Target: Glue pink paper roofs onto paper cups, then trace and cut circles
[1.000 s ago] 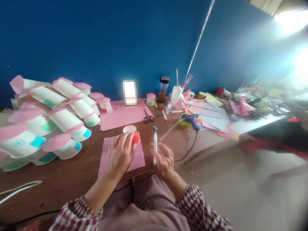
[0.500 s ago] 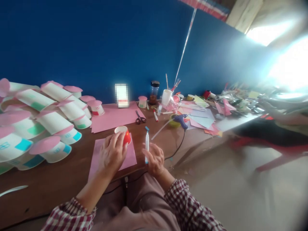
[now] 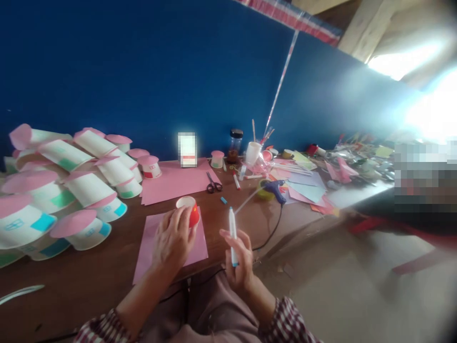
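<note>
My left hand is closed around a small red paper cup with a white inside. The cup stands over a pink paper sheet on the brown table, its open mouth upward. In my right hand is a white marker with blue ends, held nearly upright, its uncapped tip pointing away from me. A small blue marker cap lies on the table just beyond the tip. Dark-handled scissors rest farther back, partly over a larger pink sheet.
Several white paper cups with pink tops are piled on the left. To the right lie a blue glue gun with its cord, coloured papers and a white cup holding sticks. A lidded jar stands by the blue wall.
My right hand has drawn the marker right and toward me, away from the blue cap, which stays on the table. My left hand keeps hold of the cup. The camera view has shifted slightly.
</note>
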Available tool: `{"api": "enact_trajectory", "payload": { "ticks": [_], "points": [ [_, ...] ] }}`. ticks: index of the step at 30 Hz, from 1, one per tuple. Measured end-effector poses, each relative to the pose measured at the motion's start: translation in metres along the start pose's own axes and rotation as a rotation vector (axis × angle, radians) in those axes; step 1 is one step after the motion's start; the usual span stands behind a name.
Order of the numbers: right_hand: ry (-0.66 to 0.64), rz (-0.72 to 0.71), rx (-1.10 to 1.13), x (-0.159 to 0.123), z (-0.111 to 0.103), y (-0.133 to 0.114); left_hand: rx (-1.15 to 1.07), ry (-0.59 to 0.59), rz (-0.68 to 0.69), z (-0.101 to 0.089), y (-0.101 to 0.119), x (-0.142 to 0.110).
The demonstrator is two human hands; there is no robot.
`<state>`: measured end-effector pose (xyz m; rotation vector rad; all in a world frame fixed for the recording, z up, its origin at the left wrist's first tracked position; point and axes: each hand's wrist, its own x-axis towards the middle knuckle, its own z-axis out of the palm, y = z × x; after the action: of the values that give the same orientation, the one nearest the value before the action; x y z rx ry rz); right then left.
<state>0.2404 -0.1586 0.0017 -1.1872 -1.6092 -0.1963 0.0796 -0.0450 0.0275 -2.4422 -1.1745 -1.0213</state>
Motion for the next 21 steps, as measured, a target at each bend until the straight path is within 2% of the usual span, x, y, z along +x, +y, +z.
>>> {"api": "enact_trajectory", "payload": {
  "ticks": [4,8,10,13,15,21],
  "points": [
    [0.027,0.085,0.030,0.029,-0.021,-0.003,-0.015,-0.013,-0.039,-0.002,0.002,-0.002],
    [0.107,0.075,0.068,0.074,-0.035,0.009,0.040,-0.050,-0.097,-0.005,0.006,-0.002],
    [0.113,0.139,0.127,0.099,-0.036,0.014,0.071,-0.054,-0.113,-0.005,0.008,-0.002],
    [0.077,0.274,0.181,0.134,-0.030,0.019,0.092,-0.067,-0.113,-0.003,0.009,-0.005],
    [0.007,0.350,0.174,0.153,-0.022,0.024,0.088,-0.080,-0.110,0.000,0.010,-0.009],
    [-0.203,0.478,0.300,0.194,0.015,0.050,0.041,-0.097,-0.070,0.003,0.009,-0.020]
  ]
}}
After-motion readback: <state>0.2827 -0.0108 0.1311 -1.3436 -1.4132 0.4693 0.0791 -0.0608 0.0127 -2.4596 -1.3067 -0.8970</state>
